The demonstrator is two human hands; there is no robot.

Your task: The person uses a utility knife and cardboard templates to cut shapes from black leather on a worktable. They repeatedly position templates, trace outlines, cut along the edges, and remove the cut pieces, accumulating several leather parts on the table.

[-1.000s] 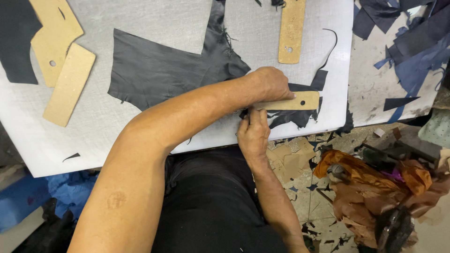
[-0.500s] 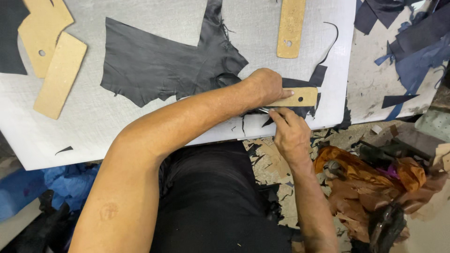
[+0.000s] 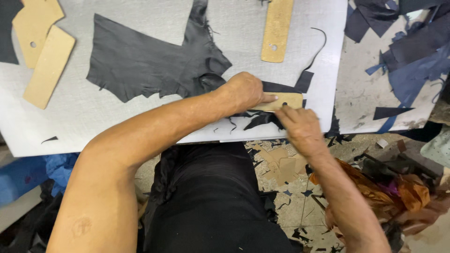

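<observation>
My left hand (image 3: 243,91) presses flat on a small tan cardboard template (image 3: 288,100) that lies over black leather (image 3: 154,61) near the front edge of the white cutting board (image 3: 140,122). My right hand (image 3: 302,129) is closed just below the template's lower edge, fingers bunched as if round a small tool that I cannot make out. Black leather offcuts (image 3: 262,121) lie under and in front of both hands.
A long tan template (image 3: 277,30) lies at the top of the board, and two more tan templates (image 3: 44,58) at the left. Blue and black scraps (image 3: 408,56) cover the right bench. Brown leather (image 3: 403,197) and cardboard bits (image 3: 281,166) litter the floor.
My right hand has slid to the right along the template's lower edge. The left hand has stayed pressed on the template.
</observation>
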